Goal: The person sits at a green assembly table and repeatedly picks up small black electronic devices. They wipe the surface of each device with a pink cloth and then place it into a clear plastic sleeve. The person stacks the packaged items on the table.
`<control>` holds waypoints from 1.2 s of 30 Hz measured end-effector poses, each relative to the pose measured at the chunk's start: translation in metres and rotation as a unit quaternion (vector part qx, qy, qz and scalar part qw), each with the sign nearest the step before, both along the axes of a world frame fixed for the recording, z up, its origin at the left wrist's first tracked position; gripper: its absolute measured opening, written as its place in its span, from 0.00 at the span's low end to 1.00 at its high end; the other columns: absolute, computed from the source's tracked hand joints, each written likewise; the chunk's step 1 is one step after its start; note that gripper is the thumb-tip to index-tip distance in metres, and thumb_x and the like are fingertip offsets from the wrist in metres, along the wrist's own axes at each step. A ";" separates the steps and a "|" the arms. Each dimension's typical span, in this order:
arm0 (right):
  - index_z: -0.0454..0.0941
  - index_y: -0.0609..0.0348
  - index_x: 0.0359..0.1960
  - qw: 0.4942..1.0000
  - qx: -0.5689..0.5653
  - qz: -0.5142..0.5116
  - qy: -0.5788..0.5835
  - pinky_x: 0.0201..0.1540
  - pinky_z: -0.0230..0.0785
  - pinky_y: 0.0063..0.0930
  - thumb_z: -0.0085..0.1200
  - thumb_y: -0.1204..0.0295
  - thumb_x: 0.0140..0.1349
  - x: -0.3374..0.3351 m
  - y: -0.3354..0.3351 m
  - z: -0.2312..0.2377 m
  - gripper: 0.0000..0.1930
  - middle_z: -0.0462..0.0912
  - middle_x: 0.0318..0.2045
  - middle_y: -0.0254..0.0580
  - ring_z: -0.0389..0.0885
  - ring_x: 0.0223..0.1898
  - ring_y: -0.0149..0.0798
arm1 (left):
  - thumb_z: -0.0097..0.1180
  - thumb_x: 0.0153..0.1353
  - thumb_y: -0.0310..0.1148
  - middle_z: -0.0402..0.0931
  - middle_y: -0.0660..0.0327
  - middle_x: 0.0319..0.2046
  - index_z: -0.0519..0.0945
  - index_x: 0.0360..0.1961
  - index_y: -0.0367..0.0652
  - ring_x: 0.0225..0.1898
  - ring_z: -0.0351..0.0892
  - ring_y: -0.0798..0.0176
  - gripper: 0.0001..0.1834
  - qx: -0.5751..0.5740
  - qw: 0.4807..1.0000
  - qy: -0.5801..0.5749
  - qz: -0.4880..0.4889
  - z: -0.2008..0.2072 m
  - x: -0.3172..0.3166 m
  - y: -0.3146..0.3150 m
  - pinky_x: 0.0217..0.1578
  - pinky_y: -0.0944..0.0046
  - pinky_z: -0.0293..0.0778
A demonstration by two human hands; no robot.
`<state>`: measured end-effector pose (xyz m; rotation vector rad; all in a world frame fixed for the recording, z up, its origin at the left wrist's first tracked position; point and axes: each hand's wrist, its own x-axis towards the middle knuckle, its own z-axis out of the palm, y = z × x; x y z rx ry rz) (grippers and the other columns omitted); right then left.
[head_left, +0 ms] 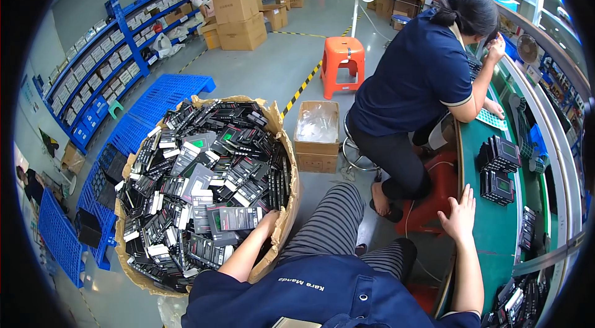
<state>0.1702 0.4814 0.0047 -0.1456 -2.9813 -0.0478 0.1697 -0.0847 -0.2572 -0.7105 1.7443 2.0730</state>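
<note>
At the right inner side of a big round-sided brown carton [292,201], my left hand [268,223] reaches down among many flat black retail boxes [240,218]. Its fingers are partly hidden there, so whether it grips one cannot be told. My right hand [458,213] is spread at the near edge of the green workbench [486,241], with nothing in it. Beyond its fingertips on the bench stand two small stacks of black boxes [497,187] with green pictures on them.
A co-worker [409,74] in a navy shirt sits at the bench on a metal stool [359,153]. More black boxes [517,303] lie at the bench's near end. An open small carton [317,157], an orange stool [343,68] and blue pallets [139,114] stand on the floor.
</note>
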 end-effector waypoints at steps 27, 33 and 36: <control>0.82 0.47 0.57 0.982 0.166 0.088 -0.025 0.66 0.60 0.59 0.56 0.38 0.60 -0.005 0.015 0.004 0.32 0.58 0.67 0.80 0.63 0.66 0.74 | 0.48 0.68 0.35 0.66 0.54 0.59 0.81 0.56 0.50 0.58 0.68 0.35 0.18 -0.581 0.767 -0.132 -0.237 0.063 -0.007 0.057 0.49 0.19 0.67; 0.82 0.48 0.57 0.983 0.162 0.080 -0.040 0.66 0.60 0.59 0.56 0.38 0.60 -0.006 0.010 0.007 0.33 0.58 0.68 0.80 0.63 0.67 0.74 | 0.50 0.68 0.35 0.63 0.54 0.62 0.78 0.60 0.48 0.62 0.63 0.35 0.20 -0.543 0.786 -0.155 -0.251 0.073 -0.009 0.054 0.50 0.23 0.70; 0.82 0.48 0.57 0.985 0.153 0.066 -0.055 0.67 0.59 0.59 0.56 0.39 0.61 -0.003 0.006 0.012 0.32 0.57 0.68 0.79 0.62 0.67 0.73 | 0.53 0.66 0.36 0.62 0.54 0.64 0.78 0.61 0.47 0.64 0.61 0.36 0.22 -0.535 0.786 -0.158 -0.265 0.081 -0.009 0.055 0.51 0.23 0.69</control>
